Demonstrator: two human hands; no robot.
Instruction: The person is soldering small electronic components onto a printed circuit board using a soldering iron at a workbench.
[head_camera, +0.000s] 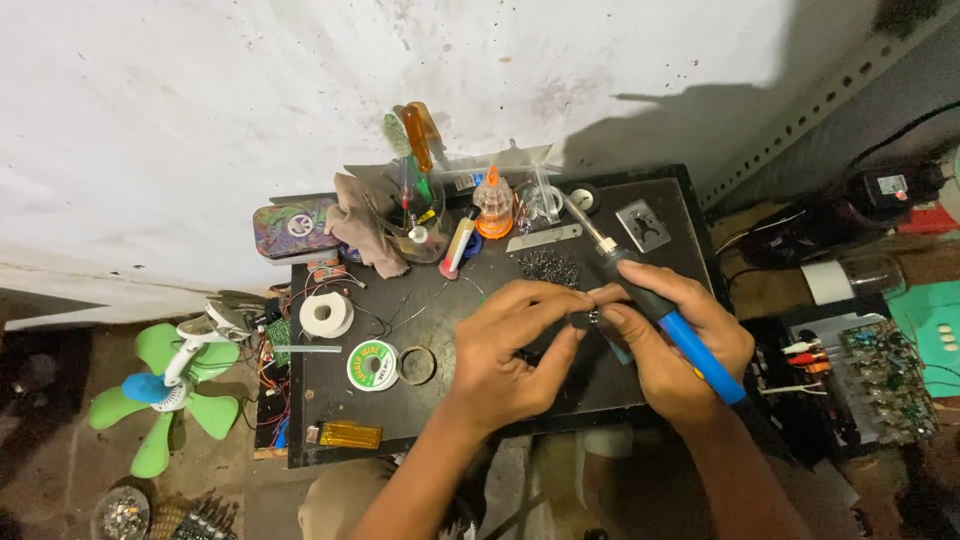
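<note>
Over dark workboard (330, 420), both hands (505, 345) (675, 340) pinch a tiny part (590, 317); right grips soldering iron (655, 305).

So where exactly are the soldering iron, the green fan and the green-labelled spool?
soldering iron (690, 345): head view, on its blue handle, gripped in the right hand (675, 345).
green fan (160, 395): head view, on its blue hub, left of the work board.
green-labelled spool (373, 365): head view, on its round label face.

wall: white, stained plaster (200, 120), with a shadow at upper right
furniture: small dark worktable (330, 420) against the wall
floor: bare, dusty grey-brown (60, 480)
light: bright from overhead
</note>
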